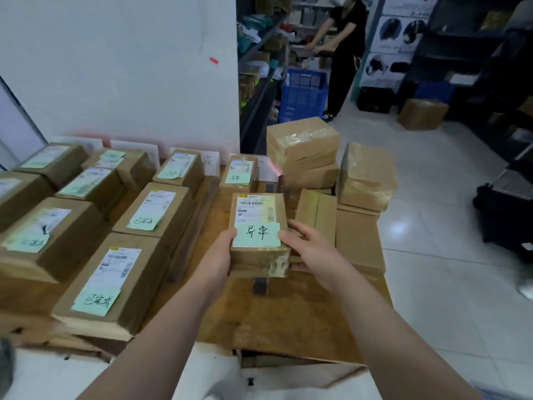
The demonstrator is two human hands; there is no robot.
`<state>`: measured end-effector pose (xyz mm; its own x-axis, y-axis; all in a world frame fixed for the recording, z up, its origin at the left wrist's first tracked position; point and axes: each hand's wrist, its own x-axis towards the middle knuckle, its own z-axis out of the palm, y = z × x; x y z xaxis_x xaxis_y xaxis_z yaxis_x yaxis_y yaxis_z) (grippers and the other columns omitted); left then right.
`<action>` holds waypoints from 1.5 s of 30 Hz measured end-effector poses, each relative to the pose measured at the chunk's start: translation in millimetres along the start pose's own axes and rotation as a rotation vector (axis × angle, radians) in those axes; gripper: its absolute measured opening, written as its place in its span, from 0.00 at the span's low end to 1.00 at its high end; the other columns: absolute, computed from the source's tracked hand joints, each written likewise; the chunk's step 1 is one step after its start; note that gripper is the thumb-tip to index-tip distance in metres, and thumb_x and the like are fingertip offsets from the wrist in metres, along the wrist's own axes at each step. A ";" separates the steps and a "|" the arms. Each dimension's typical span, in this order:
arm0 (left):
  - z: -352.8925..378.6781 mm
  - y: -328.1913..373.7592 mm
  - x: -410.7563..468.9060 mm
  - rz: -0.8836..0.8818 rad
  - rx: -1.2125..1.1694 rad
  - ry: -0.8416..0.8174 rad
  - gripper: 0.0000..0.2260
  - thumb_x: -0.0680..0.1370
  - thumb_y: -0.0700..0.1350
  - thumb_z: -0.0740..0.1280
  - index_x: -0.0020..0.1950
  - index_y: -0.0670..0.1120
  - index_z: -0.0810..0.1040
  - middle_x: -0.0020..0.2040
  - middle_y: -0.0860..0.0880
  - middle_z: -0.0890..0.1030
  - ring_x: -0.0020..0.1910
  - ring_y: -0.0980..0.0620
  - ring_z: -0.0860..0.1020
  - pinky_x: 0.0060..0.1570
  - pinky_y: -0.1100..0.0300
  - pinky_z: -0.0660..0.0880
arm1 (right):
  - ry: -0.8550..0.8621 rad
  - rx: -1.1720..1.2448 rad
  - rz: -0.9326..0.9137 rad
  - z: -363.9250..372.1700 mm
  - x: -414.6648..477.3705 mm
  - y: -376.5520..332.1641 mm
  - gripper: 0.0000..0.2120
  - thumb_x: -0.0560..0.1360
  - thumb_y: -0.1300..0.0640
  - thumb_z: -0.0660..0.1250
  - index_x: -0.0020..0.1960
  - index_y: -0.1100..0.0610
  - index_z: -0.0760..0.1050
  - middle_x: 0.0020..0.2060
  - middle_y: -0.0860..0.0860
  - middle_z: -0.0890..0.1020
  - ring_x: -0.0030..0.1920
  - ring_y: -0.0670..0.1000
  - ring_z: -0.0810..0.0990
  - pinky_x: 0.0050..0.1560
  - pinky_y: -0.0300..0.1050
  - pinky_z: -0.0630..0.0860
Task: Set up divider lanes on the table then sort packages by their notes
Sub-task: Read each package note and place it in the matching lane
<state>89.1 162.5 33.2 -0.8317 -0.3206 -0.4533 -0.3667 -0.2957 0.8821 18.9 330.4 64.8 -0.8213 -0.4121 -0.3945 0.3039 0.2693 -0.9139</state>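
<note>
A package [259, 259] is being held over a table [288, 313].
Its sides are being gripped by the left hand [223, 246] and right hand [308, 249], fingers [298, 226] curled, green note [256, 234] upward, likely for reading.

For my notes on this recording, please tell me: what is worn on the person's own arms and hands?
Nothing that shows. The left hand and right hand are bare: no glove, watch or ring is visible. The forearms are bare too; no sleeve enters the picture.
</note>
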 end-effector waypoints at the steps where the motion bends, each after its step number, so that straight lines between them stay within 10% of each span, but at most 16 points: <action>1: -9.1 5.1 5.0 -0.003 0.024 0.003 0.15 0.83 0.56 0.53 0.58 0.54 0.77 0.50 0.52 0.86 0.52 0.52 0.83 0.62 0.49 0.75 | 0.001 -0.002 0.009 9.0 7.8 -3.5 0.26 0.77 0.50 0.68 0.73 0.48 0.65 0.55 0.47 0.82 0.52 0.48 0.82 0.53 0.49 0.80; 31: -89.8 11.5 182.5 -0.174 0.475 0.013 0.19 0.84 0.47 0.56 0.76 0.51 0.64 0.66 0.48 0.77 0.63 0.48 0.76 0.59 0.49 0.77 | 0.157 -0.075 0.193 98.5 190.9 38.9 0.28 0.79 0.55 0.65 0.76 0.50 0.59 0.68 0.52 0.73 0.60 0.50 0.78 0.50 0.43 0.80; 45: -81.3 -1.9 198.9 -0.177 0.496 0.084 0.20 0.85 0.47 0.55 0.77 0.51 0.60 0.63 0.48 0.77 0.53 0.55 0.77 0.33 0.67 0.73 | 0.192 -0.158 0.170 96.8 204.8 48.1 0.28 0.79 0.53 0.64 0.77 0.51 0.59 0.70 0.53 0.71 0.65 0.52 0.75 0.54 0.42 0.78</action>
<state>-41.8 26.1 -69.1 -0.7105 -0.3812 -0.5915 -0.6684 0.1029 0.7366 -87.9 174.7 -69.2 -0.8460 -0.1811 -0.5016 0.3786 0.4583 -0.8041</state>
